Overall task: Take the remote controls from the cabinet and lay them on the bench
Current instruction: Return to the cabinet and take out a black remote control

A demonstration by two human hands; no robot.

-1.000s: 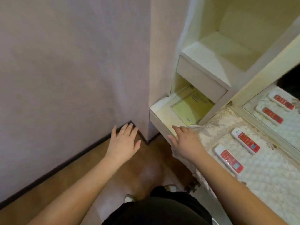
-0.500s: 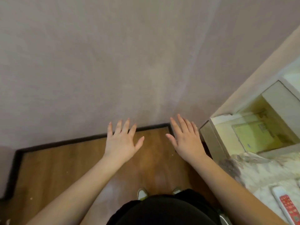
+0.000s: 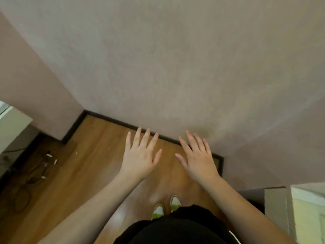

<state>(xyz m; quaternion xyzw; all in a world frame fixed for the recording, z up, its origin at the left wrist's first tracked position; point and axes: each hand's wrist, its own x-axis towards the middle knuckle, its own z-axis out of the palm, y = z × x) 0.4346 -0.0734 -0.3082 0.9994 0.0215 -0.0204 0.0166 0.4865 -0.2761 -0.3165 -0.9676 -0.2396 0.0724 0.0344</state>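
Observation:
My left hand [image 3: 140, 154] and my right hand [image 3: 197, 157] are held out flat in front of me over the wooden floor, palms down, fingers spread, holding nothing. They hover side by side near the wall's dark skirting. No remote control is in view. Only a corner of the cream cabinet [image 3: 306, 210] shows at the lower right edge. The bench is out of view.
A plain pinkish wall [image 3: 167, 64] fills the upper view, with a dark skirting board [image 3: 112, 120] at its foot. A white unit [image 3: 10, 131] stands at the left edge, with cables [image 3: 33, 171] and small bits on the floor beside it. My shoes [image 3: 167, 208] show below.
The view has swung left, away from the cabinet and the bench with its remotes. My right hand has left the cabinet's edge; both hands now hover empty over the floor.

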